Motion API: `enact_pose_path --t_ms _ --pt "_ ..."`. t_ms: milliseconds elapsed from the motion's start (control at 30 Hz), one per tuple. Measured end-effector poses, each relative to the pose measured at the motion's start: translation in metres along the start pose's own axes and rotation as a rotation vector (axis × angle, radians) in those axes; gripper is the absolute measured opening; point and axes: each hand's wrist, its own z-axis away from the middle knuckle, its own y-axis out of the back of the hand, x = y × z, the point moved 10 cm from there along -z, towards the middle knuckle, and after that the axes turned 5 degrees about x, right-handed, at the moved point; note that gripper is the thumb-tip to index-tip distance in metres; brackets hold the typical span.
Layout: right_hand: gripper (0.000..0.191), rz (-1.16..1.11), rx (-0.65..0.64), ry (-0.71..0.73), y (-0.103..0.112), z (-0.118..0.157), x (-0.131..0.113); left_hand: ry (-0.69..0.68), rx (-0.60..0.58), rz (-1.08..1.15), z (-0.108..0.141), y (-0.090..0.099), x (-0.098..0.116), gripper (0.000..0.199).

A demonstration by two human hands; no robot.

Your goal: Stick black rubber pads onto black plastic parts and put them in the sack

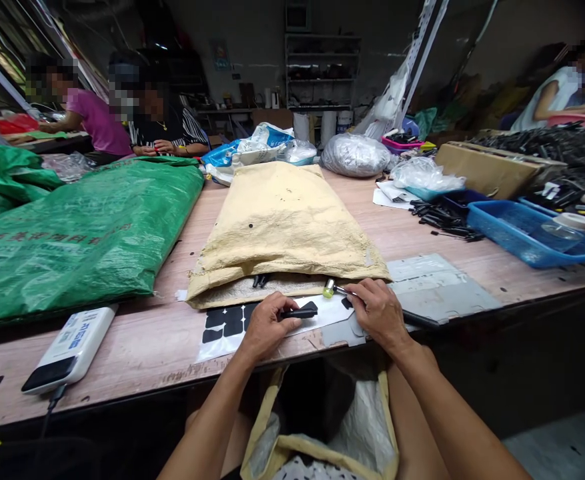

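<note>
Seems partway done; a slim black plastic piece is pinched in the left hand, over a flat white sheet with rounded black patches left; the right hand's fingers are curled by a yellow-green-headed metal tool, grip can't be told; the sheet's partly covered by a cream woven sack.

A slim black part is held nearly level above a white sheet bearing black patches. Near the part, a small yellow-green-headed mallet with a black handle slants.
</note>
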Motion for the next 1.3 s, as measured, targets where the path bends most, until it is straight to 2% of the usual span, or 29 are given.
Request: enact_pose_path --t_ms 100,200,267,367,567,800,900,967,1033,1133,1200,1300 --pt "0.026 -0.070 0.001 0.023 0.007 -0.003 -0.015 -0.013 -0.014 -0.012 0.000 0.000 0.003 0.015" --pt "0.041 -0.186 -0.084 0.135 0.008 -0.006 -0.048 -0.048 -0.046 -0.030 -0.001 -0.002 0.007 0.015" --pt "0.040 -0.247 -0.158 0.193 0.002 -0.006 -0.067 -0.073 -0.070 -0.053 0.000 -0.003 0.010 0.016" --pt "0.029 -0.300 -0.227 0.221 -0.011 -0.006 -0.084 -0.097 -0.099 -0.096 0.000 -0.005 0.012 0.021" --pt "0.023 -0.371 -0.224 0.237 -0.024 -0.003 -0.087 -0.140 -0.138 -0.170 0.002 -0.009 0.013 0.034" --pt "0.020 -0.351 -0.279 0.278 -0.032 0.001 -0.090 -0.164 -0.171 -0.224 0.003 -0.013 0.016 0.037" --pt "0.018 -0.335 -0.303 0.287 -0.028 0.001 -0.093 -0.162 -0.180 -0.225 0.004 -0.013 0.016 0.035" --pt "0.018 -0.315 -0.283 0.290 -0.020 0.000 -0.090 -0.156 -0.175 -0.215 0.004 -0.012 0.016 0.034" --pt "0.023 -0.280 -0.215 0.248 -0.010 -0.004 -0.079 -0.149 -0.168 -0.199 0.004 -0.011 0.016 0.032" --pt "0.022 -0.122 0.004 0.012 0.005 -0.011 -0.034 -0.145 -0.164 -0.198 0.004 -0.010 0.016 0.037" --pt "0.020 -0.018 0.058 -0.083 0.004 -0.009 -0.012 -0.141 -0.168 -0.208 0.003 -0.011 0.016 0.044" --pt "0.017 0.035 0.028 -0.047 -0.008 -0.004 -0.006 -0.138 -0.171 -0.215 0.003 -0.011 0.017 0.047"
